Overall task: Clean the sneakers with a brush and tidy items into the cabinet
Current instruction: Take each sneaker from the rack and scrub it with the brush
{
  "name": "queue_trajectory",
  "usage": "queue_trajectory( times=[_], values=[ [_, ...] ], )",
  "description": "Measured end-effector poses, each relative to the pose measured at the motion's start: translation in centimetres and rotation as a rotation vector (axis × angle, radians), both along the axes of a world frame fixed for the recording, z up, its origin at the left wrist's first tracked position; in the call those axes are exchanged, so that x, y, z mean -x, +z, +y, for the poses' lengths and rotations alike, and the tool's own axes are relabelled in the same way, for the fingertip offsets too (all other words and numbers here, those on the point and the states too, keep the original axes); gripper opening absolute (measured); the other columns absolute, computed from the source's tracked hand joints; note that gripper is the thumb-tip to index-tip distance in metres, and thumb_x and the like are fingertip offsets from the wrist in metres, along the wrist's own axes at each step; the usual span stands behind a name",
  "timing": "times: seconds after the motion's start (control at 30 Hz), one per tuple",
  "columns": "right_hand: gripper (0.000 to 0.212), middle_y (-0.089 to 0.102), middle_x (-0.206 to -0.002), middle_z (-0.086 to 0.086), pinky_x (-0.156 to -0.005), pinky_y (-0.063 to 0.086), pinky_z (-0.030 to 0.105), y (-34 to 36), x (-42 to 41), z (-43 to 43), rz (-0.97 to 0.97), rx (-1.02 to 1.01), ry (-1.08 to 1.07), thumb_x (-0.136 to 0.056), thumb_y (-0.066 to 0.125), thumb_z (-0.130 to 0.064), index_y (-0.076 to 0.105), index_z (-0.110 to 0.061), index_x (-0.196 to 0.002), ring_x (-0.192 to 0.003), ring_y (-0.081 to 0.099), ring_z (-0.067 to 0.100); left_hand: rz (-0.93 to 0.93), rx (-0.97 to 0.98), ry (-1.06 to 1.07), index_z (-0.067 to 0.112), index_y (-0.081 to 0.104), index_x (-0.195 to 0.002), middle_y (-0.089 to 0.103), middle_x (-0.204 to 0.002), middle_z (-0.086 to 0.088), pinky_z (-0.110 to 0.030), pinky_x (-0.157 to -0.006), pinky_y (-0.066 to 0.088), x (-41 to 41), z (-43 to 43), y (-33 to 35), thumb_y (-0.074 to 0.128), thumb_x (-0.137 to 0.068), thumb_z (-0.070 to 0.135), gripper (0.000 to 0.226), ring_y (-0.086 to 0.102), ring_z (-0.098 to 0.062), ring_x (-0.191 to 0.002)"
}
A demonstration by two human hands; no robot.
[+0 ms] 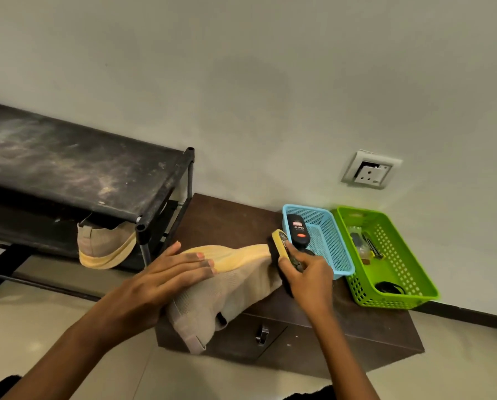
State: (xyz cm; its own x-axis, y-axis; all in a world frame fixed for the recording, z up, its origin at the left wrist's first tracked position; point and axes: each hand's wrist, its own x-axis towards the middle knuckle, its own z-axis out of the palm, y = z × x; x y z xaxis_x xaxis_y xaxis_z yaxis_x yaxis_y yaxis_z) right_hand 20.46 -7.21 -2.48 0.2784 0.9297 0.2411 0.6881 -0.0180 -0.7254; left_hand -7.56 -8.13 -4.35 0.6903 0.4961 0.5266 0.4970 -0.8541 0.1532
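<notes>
- While the left hand (166, 272) lies flat with its fingers straight on the yellow sole edge of a beige mesh sneaker with a yellow sole (235, 287), its grip is wide and closes round nothing.
- The sneaker lies on its side on the top of a low dark brown wooden cabinet (227, 220). Its heel hangs over the near edge and its toe points to the far right.
- The right hand (305, 272) has its fingers curled round a yellow-backed shoe brush (280, 243), a tight grip on the brush body. The brush meets the toe end of the sneaker.
- A small metal handle (262, 334) shows on the cabinet front, just below the sneaker.
- Just right of the brush a light blue plastic mesh basket (325, 241) stands on the cabinet top. In it a black bottle with a red label (297, 228) leans against the left wall.
- A bright green perforated plastic basket (400, 255) stands touching the blue one on its right. It holds small items too unclear to name and a dark coil at its near end.
- To the left stands a black dusty shoe rack (68, 168), close beside the cabinet. On its lower shelf sits a second beige sneaker with a yellow sole (105, 246), with its heel toward the camera.
- A white wall socket (370, 171) is set in the pale wall above the baskets.
</notes>
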Motion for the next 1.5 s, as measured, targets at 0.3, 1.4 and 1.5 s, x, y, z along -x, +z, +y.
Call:
queue_trajectory(
  times=[0.3,1.4,1.5],
  values=[
    [0.034,0.040,-0.049,-0.015,-0.045,0.031,0.015,-1.1,2.7,-0.1,0.095,-0.027,0.065,-0.083,0.068,-0.021,0.065,-0.020,-0.116,-0.044,0.033,0.003,-0.135,0.014,0.076,0.014,0.037,-0.134,0.043,-0.136,0.002,-0.036,-0.118,0.017,0.8,0.4,-1.0,0.073,-0.071,0.026,0.074,0.028,-0.003,-0.139],
    [0.034,0.064,-0.120,-0.007,-0.074,0.035,0.018,-4.7,1.2,0.5,0.367,0.208,-0.244,-0.087,0.061,-0.027,0.065,-0.016,-0.119,-0.095,0.054,0.008,-0.275,0.104,0.276,0.014,0.038,-0.127,0.045,-0.127,-0.006,-0.027,-0.118,0.013,3.8,-0.1,-4.7,0.067,-0.068,0.040,0.071,0.024,0.004,-0.136],
    [0.028,0.068,-0.107,-0.009,-0.065,0.039,0.015,-5.1,1.6,0.8,0.363,0.200,-0.236,-0.087,0.059,-0.027,0.069,-0.015,-0.111,-0.084,0.059,0.009,-0.273,0.102,0.269,0.013,0.038,-0.127,0.042,-0.134,0.009,-0.027,-0.118,0.013,3.6,-0.1,-5.0,0.072,-0.065,0.037,0.074,0.023,0.004,-0.136]
  ],
)
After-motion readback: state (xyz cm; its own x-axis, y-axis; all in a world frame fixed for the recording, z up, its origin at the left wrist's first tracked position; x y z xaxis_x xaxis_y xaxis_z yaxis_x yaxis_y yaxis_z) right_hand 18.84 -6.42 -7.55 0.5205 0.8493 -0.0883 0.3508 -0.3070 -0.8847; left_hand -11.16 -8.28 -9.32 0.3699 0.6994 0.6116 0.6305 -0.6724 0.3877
